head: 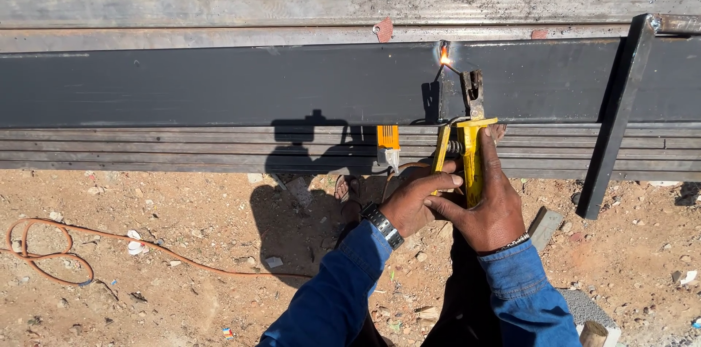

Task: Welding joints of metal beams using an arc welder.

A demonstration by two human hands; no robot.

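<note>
Both hands, the left hand [412,203] and the right hand [494,205], have fingers clamped on the yellow holder [467,153], just below the beam [219,84], where a spark [444,55] glows.

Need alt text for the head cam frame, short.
Both hands, left hand and right hand, grip a yellow electrode holder whose rod sparks against a dark steel beam. An orange cable lies on the dirt ground.

Matt dark steel beam [219,84], yellow painted metal holder [469,153], rough sandy ground [182,245]
</note>
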